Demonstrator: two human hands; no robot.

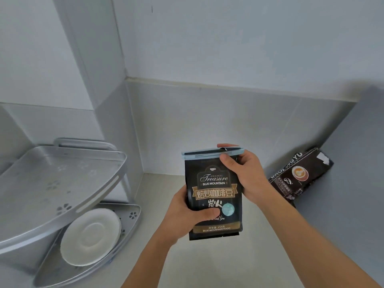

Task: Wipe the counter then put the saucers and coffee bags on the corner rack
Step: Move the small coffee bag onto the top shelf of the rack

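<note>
— How far along did it look?

— Past the middle, by the look of it. The saucers [90,236] sat stacked on the lower shelf of the corner rack [116,175], so that part seemed done. The rack's upper shelf was bare.

— And the coffee bags?

— Neither was on the rack yet. One, the Blue Mountain bag [214,194], was held upright above the counter [228,265], just right of the rack. The left hand [187,217] was wrapped round its lower left side, thumb pressed across the front. The right hand [245,175] was closed on the upper right corner, fingers behind and thumb in front, at the pale blue clip [207,155] sealing the top.

— So both hands were gripping it?

— Both, firmly. Nothing slack or spread.

— The other bag?

— The second bag [301,177] leaned in the far right corner against the wall, well apart from the rack and untouched.

— Was the counter wiped?

— It looked clean and bare, and no cloth was in view, so the wiping was probably finished, though that was only a judgement.

— What remained?

— Setting the held bag on a shelf, likely the empty upper one, then fetching the second bag and doing the same.
</note>
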